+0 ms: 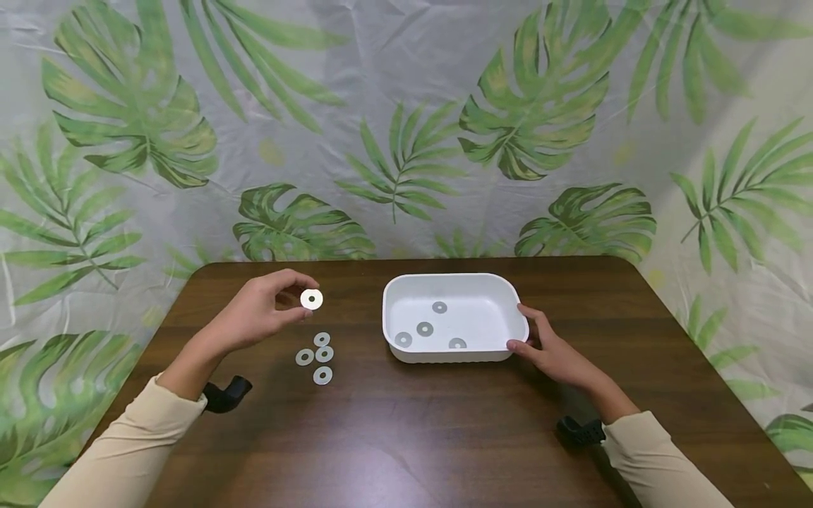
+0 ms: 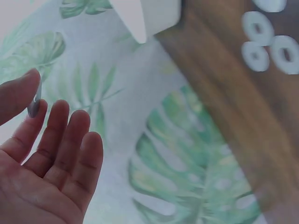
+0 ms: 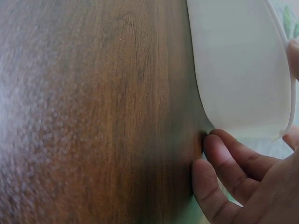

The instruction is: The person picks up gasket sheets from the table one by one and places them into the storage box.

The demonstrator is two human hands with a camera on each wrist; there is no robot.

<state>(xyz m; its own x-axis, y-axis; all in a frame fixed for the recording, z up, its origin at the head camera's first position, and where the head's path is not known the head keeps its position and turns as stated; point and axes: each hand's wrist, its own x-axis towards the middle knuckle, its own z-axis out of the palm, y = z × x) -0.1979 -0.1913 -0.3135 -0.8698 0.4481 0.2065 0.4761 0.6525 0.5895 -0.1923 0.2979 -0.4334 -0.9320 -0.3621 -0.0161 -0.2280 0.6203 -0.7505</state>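
My left hand (image 1: 267, 307) pinches a flat metal washer (image 1: 311, 299) between thumb and fingertip, raised over the left part of the table. In the left wrist view the same washer (image 2: 35, 100) appears edge-on, and the other fingers are loosely bent. Several more washers (image 1: 322, 375) lie on the table just below that hand. My right hand (image 1: 549, 349) grips the right end of a white rectangular tub (image 1: 454, 357), thumb at the rim. The right wrist view has its fingertips low against the tub's side (image 3: 243, 70). Several washers (image 1: 425, 329) lie spread inside the tub.
The brown wooden table (image 1: 394, 437) holds the tub near its far edge. Behind it hangs a pale cloth (image 1: 406, 70) with a green leaf print. Dark straps (image 1: 226, 395) are on both wrists.
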